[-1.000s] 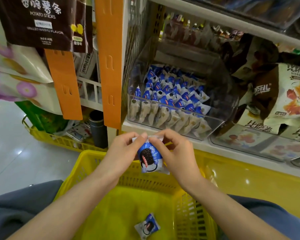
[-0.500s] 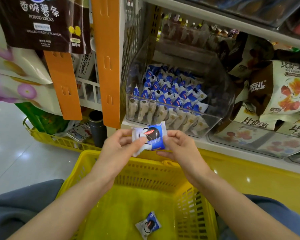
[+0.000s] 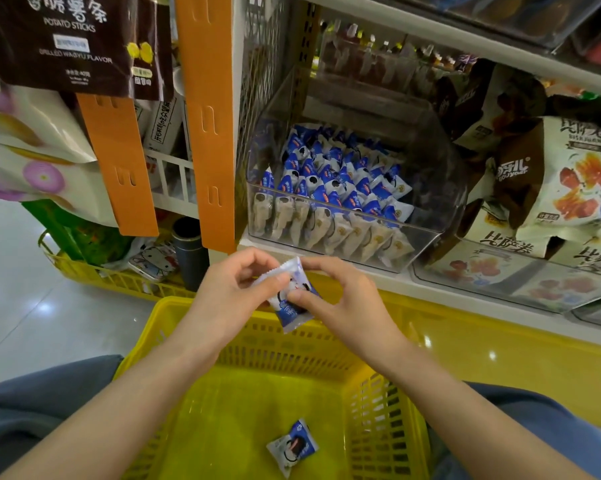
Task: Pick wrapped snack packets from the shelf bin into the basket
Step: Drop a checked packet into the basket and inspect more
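The light is bright and even. Small white glints of lamps lie on the glossy floor (image 3: 44,308) at left and on the yellow ledge (image 3: 534,368) at right. The back of the shelf (image 3: 378,98) is dim, and shadows are soft. The wide lens bends the orange strips (image 3: 205,116). The bags (image 3: 22,161) at the left edge are blurred.

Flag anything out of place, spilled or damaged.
Nothing stands out. The left hand and right hand pinch one snack packet over the yellow basket, where another packet lies; more packets stand in rows in the clear shelf bin.
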Motion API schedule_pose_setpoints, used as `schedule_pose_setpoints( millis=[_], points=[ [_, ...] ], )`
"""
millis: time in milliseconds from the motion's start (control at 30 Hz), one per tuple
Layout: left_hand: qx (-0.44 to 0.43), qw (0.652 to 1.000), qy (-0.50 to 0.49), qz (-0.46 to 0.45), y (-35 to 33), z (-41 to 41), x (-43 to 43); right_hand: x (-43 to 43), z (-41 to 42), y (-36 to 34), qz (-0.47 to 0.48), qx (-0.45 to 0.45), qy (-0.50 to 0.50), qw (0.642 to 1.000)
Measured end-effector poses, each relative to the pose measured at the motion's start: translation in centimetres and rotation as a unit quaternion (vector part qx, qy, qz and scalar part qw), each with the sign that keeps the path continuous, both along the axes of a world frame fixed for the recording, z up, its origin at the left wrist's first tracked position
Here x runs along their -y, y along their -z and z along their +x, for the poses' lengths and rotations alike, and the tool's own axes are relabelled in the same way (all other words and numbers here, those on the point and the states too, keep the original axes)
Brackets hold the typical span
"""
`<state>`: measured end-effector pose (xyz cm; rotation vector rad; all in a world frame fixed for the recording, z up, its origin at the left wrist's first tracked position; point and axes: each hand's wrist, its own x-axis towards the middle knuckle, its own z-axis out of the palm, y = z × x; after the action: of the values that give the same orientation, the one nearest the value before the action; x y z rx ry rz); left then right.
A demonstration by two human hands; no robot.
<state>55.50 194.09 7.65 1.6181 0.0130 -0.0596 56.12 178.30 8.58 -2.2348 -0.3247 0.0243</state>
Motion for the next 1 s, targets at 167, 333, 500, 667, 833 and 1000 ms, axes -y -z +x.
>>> schedule_pose_setpoints(
  millis=[167,333,500,667,833,1000],
  points=[
    [0.003,1.000,0.010,-0.026,0.0,-0.3,0.3,-0.4,-0.3,-0.2,0.173,-0.084,0.008,0.981],
    [-0.004,0.999,0.000,-0.044,0.2,-0.4,0.4,-0.6,-0.6,-0.2,0.196,-0.095,0.010,0.976],
    [-0.010,0.999,0.010,-0.050,0.0,-0.1,0.5,-0.5,-0.9,0.1,0.140,-0.031,0.025,0.989],
    [-0.048,0.997,-0.024,-0.055,0.1,0.1,1.1,-0.5,-0.9,0.4,0.084,0.048,0.034,0.995],
    [-0.156,0.988,0.015,0.009,0.5,0.0,1.2,0.2,-0.2,1.0,-0.036,0.110,0.133,0.984],
    [-0.192,0.974,0.052,-0.110,0.6,0.1,1.9,-0.1,-0.5,1.5,-0.126,0.162,0.063,0.977]
  ],
)
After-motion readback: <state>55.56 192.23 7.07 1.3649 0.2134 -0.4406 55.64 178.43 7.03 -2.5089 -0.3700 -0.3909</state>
